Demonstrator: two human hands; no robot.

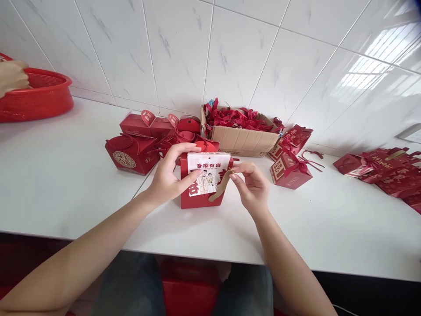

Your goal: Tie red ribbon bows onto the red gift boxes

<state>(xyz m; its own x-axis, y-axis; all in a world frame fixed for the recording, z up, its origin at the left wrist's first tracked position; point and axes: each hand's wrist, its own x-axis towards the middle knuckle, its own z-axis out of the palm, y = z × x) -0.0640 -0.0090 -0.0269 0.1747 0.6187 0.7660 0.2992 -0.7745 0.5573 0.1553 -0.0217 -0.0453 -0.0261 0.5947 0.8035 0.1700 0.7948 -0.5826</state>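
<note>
White tabletop [66,175] runs wide at left; front edge below red gift box [201,201], frame centre — left hand [169,175] clasps it, thumb spread; right hand [252,188] tightly pinches gold ribbon [221,188] — cardboard carton [245,139] blocks rear.

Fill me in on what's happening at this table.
A person's left hand steadies an upright red box with a printed white panel, while the right hand pinches the upper end of a gold ribbon at its front. Behind it, a cardboard box holds a heap of dark red ribbons, with more red boxes on both sides. At the far left, another person's hand is at a red basket.
</note>
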